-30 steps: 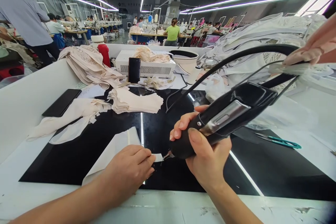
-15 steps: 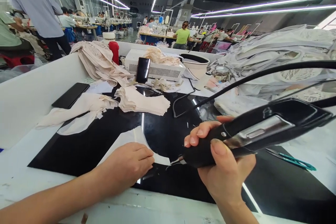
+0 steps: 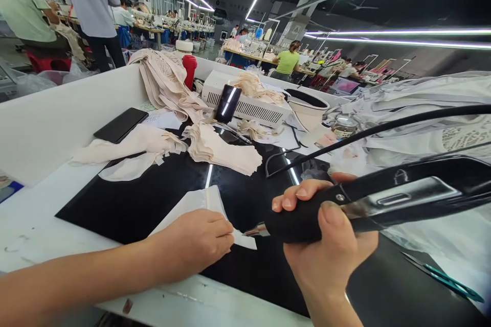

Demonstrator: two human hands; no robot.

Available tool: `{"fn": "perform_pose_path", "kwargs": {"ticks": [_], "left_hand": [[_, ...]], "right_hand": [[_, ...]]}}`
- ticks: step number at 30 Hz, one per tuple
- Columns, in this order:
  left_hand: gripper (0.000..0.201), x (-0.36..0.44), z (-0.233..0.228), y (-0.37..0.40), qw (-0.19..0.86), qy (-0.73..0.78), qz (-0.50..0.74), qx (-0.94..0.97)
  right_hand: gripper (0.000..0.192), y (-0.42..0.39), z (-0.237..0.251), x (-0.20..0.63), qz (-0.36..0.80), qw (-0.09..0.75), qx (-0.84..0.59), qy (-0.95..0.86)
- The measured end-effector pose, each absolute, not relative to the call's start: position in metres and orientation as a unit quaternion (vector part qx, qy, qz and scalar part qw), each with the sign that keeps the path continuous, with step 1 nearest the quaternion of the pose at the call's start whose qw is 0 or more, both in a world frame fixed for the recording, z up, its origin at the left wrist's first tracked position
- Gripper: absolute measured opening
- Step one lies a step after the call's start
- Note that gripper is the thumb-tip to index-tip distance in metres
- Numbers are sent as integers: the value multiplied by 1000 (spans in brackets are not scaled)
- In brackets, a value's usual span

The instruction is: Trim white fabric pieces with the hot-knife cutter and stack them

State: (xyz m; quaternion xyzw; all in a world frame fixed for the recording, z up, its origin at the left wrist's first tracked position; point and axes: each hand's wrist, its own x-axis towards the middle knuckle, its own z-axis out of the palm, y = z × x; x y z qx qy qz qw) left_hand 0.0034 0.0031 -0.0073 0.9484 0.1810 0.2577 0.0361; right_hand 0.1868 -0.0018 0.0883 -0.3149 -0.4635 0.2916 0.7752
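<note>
My right hand grips a black corded hand tool with a silver trigger plate; its small metal tip touches the edge of a white fabric piece. My left hand lies flat on that white piece, fingers pressing it onto the black glossy worktop. The tool's black cable arcs up to the right.
A stack of beige fabric pieces and loose beige strips lie behind. A black phone, a white box, a bowl, a red bottle and teal scissors are around. White garments pile at right. People work beyond.
The view has shifted left and lower. The tool tip has stayed at the white piece's edge, and the other person's hand at upper right is gone from view.
</note>
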Motion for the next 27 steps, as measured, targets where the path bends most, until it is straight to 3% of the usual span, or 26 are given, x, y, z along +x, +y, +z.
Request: {"fn": "perform_pose_path", "kwargs": {"ticks": [19, 27], "left_hand": [[16, 6, -2, -1, 36, 191, 213, 957], [21, 6, -3, 0, 19, 186, 211, 959]], "right_hand": [[35, 2, 86, 183, 292, 764, -331, -470], [37, -2, 88, 193, 280, 776, -342, -449]]}}
